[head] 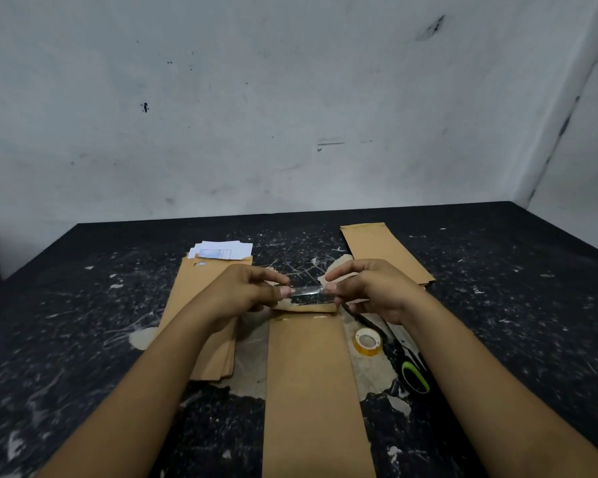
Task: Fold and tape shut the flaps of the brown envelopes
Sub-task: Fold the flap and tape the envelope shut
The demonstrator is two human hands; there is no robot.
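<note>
1. The left hand (247,293) is pinching one end of the tape strip (306,291); the right hand (370,291) is pinching the other.
2. The strip is hanging crosswise just above the envelope (313,391), parallel to its flap (306,308); both hands equally near.

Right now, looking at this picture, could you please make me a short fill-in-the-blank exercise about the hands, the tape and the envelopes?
1. Both hands, the left hand and the right hand, stretch a strip of clear ____ between them.
2. The strip is held above the flap end of the middle ____.
3. The tape roll lies on the table to the ____ of the middle envelope.
4. The scissors have ____ handles.

Missing words: tape; envelope; right; green
</note>
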